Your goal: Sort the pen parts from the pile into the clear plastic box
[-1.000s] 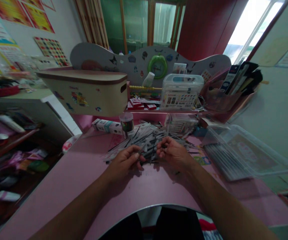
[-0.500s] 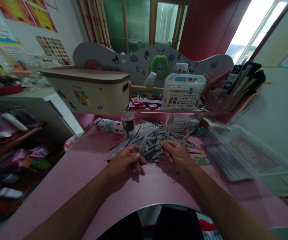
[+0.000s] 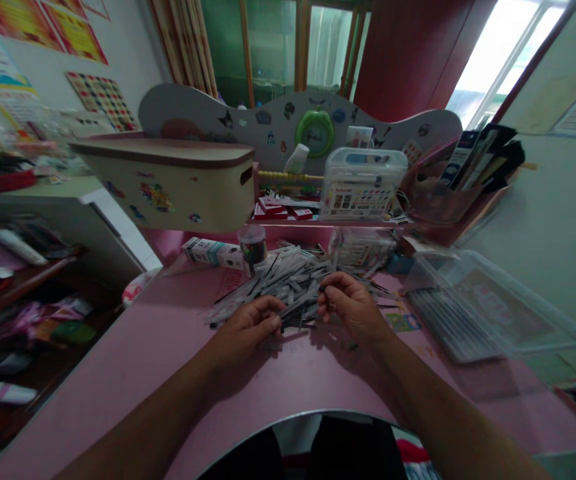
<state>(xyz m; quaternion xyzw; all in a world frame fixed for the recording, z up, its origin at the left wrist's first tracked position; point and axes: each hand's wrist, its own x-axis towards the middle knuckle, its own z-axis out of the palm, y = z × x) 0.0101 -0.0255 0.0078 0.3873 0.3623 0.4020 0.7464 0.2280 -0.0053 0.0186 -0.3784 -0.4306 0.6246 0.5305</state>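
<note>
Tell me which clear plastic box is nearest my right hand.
The small one just beyond your right hand, behind the pile of thin sticks; the large flat one lies farther right, the handled one up on the shelf.

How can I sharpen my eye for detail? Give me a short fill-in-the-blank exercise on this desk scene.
1. The left hand and right hand work at a heap of thin wrapped sticks on a desk coloured ____.
2. The round clock behind the desk has a ____ frame.
3. The clear plastic box lies on the person's ____ side of the heap.

Missing words: pink; green; right.
</note>
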